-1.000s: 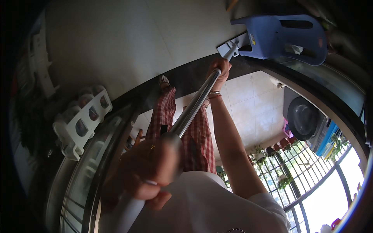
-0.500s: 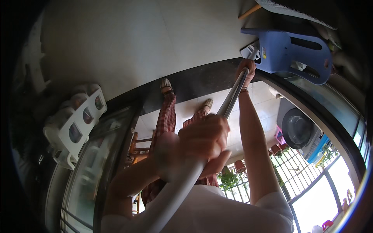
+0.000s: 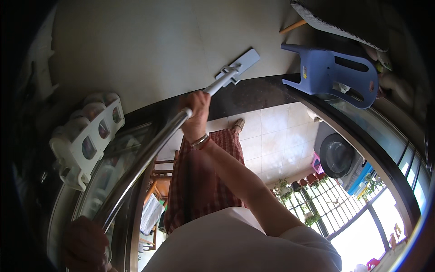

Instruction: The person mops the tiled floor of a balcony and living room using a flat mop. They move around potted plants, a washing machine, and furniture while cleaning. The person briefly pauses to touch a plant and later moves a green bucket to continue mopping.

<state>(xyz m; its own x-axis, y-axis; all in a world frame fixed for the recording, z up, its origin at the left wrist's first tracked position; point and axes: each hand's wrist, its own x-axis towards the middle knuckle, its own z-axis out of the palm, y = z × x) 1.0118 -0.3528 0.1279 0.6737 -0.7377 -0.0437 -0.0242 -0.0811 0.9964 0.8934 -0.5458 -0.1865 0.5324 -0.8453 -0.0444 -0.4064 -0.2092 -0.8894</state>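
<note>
A flat mop with a grey pad (image 3: 248,60) and a long metal pole (image 3: 145,165) runs diagonally across the view. Its pad rests on the pale floor, beside the dark threshold strip. My right hand (image 3: 195,111), with a bracelet at the wrist, wraps round the pole's middle, just below the white tube that leads to the pad. In shadow at the lower left, my left hand (image 3: 84,245) is closed round the pole's upper end.
A blue plastic chair (image 3: 315,68) lies at the right, near a wooden-legged grey seat (image 3: 340,27). To the left stands a white rack (image 3: 97,140). The dark threshold (image 3: 258,95) crosses between door frames. Behind me are a washing machine (image 3: 337,155) and potted plants.
The mop pad has moved left, away from the blue chair. My right hand went left with the pole, while my left hand swung down to the lower left.
</note>
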